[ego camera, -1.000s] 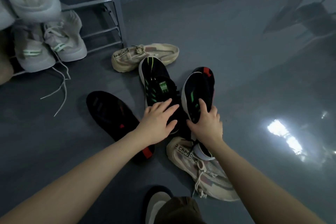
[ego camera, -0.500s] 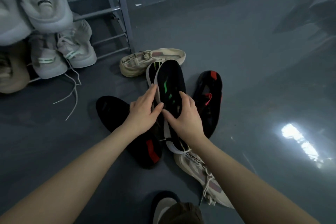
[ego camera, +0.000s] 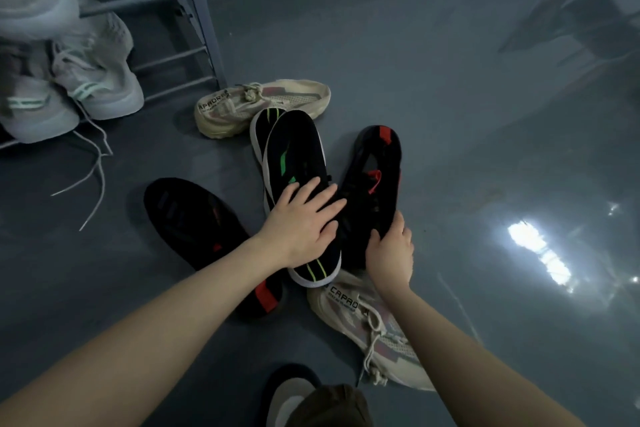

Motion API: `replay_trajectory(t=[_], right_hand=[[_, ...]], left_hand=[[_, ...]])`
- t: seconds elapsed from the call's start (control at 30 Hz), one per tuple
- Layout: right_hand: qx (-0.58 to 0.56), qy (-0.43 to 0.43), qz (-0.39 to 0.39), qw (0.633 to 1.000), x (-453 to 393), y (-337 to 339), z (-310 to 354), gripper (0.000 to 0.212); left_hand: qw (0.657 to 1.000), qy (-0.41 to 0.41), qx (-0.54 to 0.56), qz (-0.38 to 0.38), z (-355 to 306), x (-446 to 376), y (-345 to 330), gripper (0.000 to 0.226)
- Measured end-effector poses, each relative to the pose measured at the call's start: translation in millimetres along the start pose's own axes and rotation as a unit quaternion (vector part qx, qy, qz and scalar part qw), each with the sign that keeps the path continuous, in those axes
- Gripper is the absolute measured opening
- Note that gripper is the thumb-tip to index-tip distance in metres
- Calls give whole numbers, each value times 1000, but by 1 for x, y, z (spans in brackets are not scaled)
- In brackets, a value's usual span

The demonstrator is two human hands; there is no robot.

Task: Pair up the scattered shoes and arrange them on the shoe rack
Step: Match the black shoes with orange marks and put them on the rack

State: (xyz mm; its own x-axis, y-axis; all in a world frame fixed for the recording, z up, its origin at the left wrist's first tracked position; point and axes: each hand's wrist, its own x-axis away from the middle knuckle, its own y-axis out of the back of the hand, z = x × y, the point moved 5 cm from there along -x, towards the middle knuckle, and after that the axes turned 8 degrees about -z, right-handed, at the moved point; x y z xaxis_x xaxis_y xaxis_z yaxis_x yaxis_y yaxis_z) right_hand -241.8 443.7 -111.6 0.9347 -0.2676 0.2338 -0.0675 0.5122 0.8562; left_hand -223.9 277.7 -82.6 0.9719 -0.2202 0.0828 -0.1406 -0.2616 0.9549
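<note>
Two black shoes with green stripes (ego camera: 294, 149) lie pressed together, soles on edge, in the middle of the grey floor. My left hand (ego camera: 301, 222) covers their heel end, fingers spread over the top. Right of them lies a black shoe with red accents (ego camera: 377, 163); my right hand (ego camera: 389, 250) grips it near the heel. Its match, another black and red shoe (ego camera: 194, 218), lies to the left under my left forearm. One beige mesh sneaker (ego camera: 263, 104) lies by the rack's foot, the other beige sneaker (ego camera: 363, 322) under my right wrist.
The grey metal shoe rack (ego camera: 194, 10) stands at the upper left. A pair of pale grey sneakers (ego camera: 100, 80) sits on its low shelf, laces trailing onto the floor. More pale shoes show above them. My own shoe (ego camera: 291, 395) is at the bottom edge.
My right hand has left the black and green pair and moved right onto the black and red shoe. My left hand has slid over the top of the pair.
</note>
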Motion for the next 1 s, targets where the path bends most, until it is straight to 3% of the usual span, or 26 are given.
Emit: replay_trajectory(t=[0.1, 0.3, 0.57, 1.0], right_hand=[[-79, -27, 7, 996, -2, 5, -8, 51], [-166, -10, -36, 985, -1, 24, 5, 31], [-101, 188, -137, 967, -14, 88, 29, 29], [-164, 414, -183, 877, 30, 142, 89, 11]], left_hand=[[1000, 1, -21, 12, -1, 0, 1, 69], [999, -11, -31, -3, -14, -13, 6, 58], [996, -58, -2, -69, -33, -49, 42, 58], [973, -132, 33, -185, -6, -49, 121, 42]])
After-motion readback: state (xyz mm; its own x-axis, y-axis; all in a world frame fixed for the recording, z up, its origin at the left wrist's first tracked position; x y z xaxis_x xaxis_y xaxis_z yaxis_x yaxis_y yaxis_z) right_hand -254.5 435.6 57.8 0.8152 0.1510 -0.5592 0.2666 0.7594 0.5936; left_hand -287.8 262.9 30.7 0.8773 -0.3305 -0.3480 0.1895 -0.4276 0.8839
